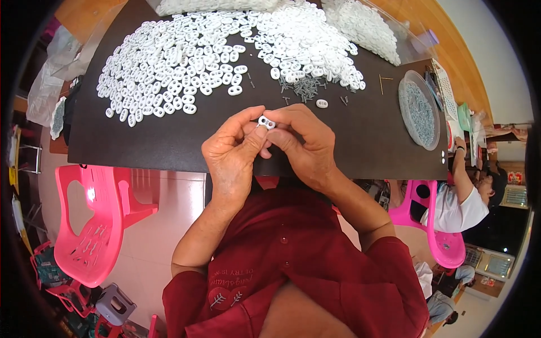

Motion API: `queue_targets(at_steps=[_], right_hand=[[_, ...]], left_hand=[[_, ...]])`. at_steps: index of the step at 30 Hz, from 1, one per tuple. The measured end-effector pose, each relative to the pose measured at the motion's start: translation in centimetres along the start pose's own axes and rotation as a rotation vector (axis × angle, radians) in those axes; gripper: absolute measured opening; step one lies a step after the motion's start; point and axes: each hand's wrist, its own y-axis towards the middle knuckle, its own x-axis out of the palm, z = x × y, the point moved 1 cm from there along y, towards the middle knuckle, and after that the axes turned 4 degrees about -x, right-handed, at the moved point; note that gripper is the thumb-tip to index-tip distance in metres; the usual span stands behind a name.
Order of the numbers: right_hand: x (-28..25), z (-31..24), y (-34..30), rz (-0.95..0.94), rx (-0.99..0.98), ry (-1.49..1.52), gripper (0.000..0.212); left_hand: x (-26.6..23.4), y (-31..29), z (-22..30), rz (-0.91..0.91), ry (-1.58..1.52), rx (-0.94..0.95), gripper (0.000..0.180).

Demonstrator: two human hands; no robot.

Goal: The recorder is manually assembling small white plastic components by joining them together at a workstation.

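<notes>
A small white oval plastic piece with two holes [266, 122] is held between both my hands, just in front of the table's near edge. My left hand [236, 146] pinches it from the left with thumb and forefinger, and my right hand [304, 138] grips its right side. Fingertips hide part of it. Beyond them, many like white oval pieces [152, 67] spread over the dark table [169, 147] at left, with another heap [304, 39] at centre. A small pile of short grey pins [303, 88] lies before that heap, beside a single white piece [322, 103].
A round clear tub of small grey-blue parts [403, 107] stands near the table's right edge. A clear box of translucent pieces [366, 31] is at the back. Pink chairs [93, 225] stand at left and right. Another person in a white shirt [459, 208] sits at right.
</notes>
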Motion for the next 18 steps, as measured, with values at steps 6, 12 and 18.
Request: queue_targets(at_steps=[6,12,18], right_hand=[[-0.2,-0.5,0.2,0.038,-0.136,-0.187,0.030],[-0.6,-0.1,0.2,0.088,-0.319,-0.345,0.031],[-0.6,-0.3,0.0,0.119,-0.225,-0.272,0.025]], left_hand=[[0.9,0.2,0.2,0.094,-0.143,-0.094,0.021],[1.1,-0.1,0.0,0.081,-0.126,-0.136,0.019],[1.0,0.0,0.5,0.042,-0.034,-0.087,0.018]])
